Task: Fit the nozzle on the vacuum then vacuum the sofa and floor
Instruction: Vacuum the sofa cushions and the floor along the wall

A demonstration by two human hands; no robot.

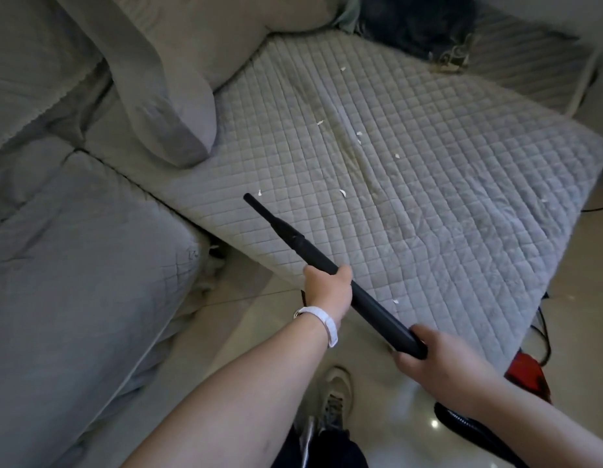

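A long black vacuum wand [371, 305] slants from lower right up to the left over the grey quilted sofa seat [428, 197]. A narrow black nozzle [264, 212] is on its far end, tip near the seat's left front edge. My left hand [327, 288] grips the wand at mid-length. My right hand [438, 363] holds its near end. Several small white scraps [343, 193] lie scattered on the seat. A black ribbed hose [462, 422] runs off below my right forearm.
A grey cushion [165, 96] leans on the sofa back at upper left. A second quilted seat section [73, 265] is at left. Glossy tiled floor [411, 434] lies below, with my shoe [335, 396]. A red object [526, 369] and dark cables [543, 332] sit by the sofa's right corner.
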